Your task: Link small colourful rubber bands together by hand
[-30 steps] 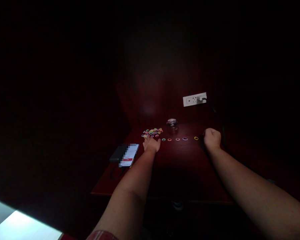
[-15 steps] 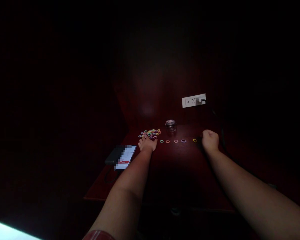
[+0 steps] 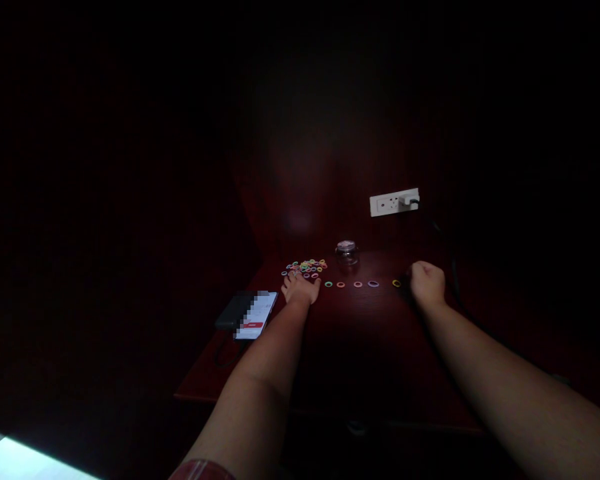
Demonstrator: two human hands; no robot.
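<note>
A loose pile of small coloured rings, which look like hair ties (image 3: 307,266), lies toward the back left of the dark red table. My left hand (image 3: 301,289) rests palm down at the pile's near edge, fingers spread, with no held ring visible. To its right runs a spaced row: a green ring (image 3: 329,284), an orange ring (image 3: 341,285), a pink ring (image 3: 358,284), a purple ring (image 3: 373,284) and a yellow ring (image 3: 397,283). Just right of the yellow one, my right hand (image 3: 427,283) is closed in a fist; its inside is hidden.
A clear lidded jar (image 3: 347,253) stands behind the row. Left of my left forearm lie a phone (image 3: 260,312) with a lit screen and a dark flat object (image 3: 231,310). A wall socket (image 3: 395,202) holds a plug, and a dark cable (image 3: 455,277) runs down at the right.
The whole scene has shifted slightly right in view. My left hand's fingers have drawn back a little from the pile. My right fist stays beside the yellow ring.
</note>
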